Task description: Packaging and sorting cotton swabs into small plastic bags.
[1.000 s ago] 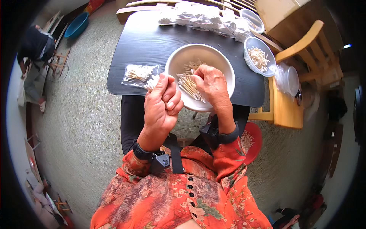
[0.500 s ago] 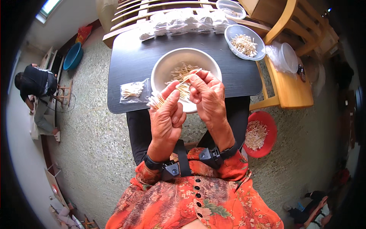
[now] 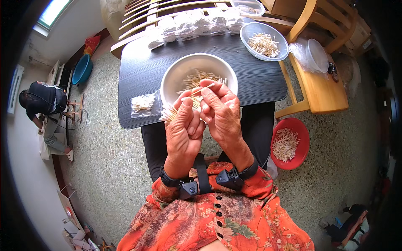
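My left hand (image 3: 183, 134) is closed round a bunch of cotton swabs (image 3: 168, 113), their white tips poking out at its left side. Across the gap between both hands lies a single cotton swab (image 3: 202, 88), pinched by the thumb and forefinger of my right hand (image 3: 222, 111). Its left end reaches the fingertips of the left hand. Both hands are over the near rim of a large white bowl (image 3: 166, 79), which holds loose cotton swabs (image 3: 203, 78). To the left on the dark table lies a clear zip bag (image 3: 145, 103) with swabs inside.
Filled clear bags (image 3: 197, 26) line the table's far edge. A translucent bowl of swabs (image 3: 264, 44) stands at the table's right corner, beside a wooden chair (image 3: 320, 94). On the floor at right sits a red basin (image 3: 300, 146) of swabs. Another person (image 3: 44, 100) works at far left.
The view has shifted slightly. Both hands have drawn a little closer together, and the single swab now lies flatter between them. The bunch stays in the left hand.
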Demonstrator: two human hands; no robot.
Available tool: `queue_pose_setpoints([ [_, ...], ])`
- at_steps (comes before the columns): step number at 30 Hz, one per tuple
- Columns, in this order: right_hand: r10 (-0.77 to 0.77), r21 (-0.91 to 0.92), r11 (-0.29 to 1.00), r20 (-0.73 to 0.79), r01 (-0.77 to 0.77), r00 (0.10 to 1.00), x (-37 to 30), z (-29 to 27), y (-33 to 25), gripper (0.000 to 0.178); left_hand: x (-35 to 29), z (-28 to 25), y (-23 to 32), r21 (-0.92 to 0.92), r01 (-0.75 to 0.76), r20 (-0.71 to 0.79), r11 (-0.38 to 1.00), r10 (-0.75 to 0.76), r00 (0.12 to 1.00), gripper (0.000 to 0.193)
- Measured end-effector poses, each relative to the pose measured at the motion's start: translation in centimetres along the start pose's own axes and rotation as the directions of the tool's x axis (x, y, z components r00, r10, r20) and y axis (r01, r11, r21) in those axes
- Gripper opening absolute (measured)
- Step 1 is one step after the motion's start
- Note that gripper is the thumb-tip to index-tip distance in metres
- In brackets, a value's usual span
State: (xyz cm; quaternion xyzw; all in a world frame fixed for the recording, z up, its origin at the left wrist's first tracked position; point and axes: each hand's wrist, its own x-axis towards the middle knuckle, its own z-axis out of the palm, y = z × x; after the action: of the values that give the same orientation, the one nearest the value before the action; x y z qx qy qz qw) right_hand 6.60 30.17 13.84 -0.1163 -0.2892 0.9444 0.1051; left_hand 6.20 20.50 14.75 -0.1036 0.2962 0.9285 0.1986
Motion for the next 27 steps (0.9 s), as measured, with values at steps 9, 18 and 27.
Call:
queue_pose_setpoints([
  [9,-0.224,-0.365,0.906,0.011,0.212,0.975,-0.4,0.3,1.1,0.009,0.2,-0.6,1.2,-0.082,0.108,0.056,0.991,-0.103,0.993,0.023],
  [18,-0.451,-0.734,0.264,0.480,0.626,0.753,-0.5,0.2,1.5,0.013,0.9,-1.8,1.4,-0.197,0.210,0.016,0.958,-0.211,0.977,0.023],
  [27,-0.423,-0.619,0.221,0.635,0.753,0.646,0.5,-0.1,0.4,0.013,1.1,-2.9,2.3,-0.286,0.111,0.161,0.952,-0.067,0.985,0.032],
])
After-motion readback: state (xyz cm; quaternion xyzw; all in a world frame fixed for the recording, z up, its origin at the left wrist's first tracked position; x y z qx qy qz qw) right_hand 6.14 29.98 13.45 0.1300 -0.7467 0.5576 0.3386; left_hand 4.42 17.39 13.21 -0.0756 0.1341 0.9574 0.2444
